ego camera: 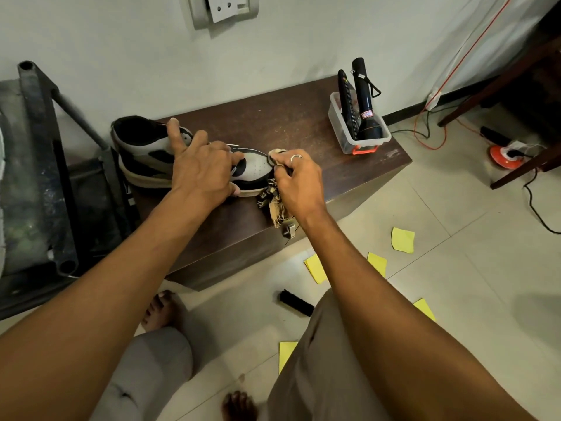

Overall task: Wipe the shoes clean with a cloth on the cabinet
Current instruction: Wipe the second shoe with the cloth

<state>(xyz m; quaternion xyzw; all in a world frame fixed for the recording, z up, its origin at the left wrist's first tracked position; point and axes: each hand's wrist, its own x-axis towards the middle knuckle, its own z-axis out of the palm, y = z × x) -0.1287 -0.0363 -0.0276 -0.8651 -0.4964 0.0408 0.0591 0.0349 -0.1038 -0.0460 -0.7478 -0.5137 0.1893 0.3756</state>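
Shoe (145, 153) wiped at its toe, centre of frame.
On the bench (288, 117) the shoe is steadied by the left hand (203, 171), clasped over the midfoot. The limp cloth (273, 202) is pinched in the right hand (299, 180) against the toe. The shoe is judged light and stiff-soled, best gripped midfoot.

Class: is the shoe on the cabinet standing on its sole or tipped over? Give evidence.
Upright: the shoe sits sole-down on the cabinet, collar opening upward, left hand holding it.

Dark matt wooden table (282, 123), scuffed; frayed woven cloth (274, 205); smooth leather-look shoe (258, 167); clear plastic bin (340, 129); glossy tiled floor (455, 268).
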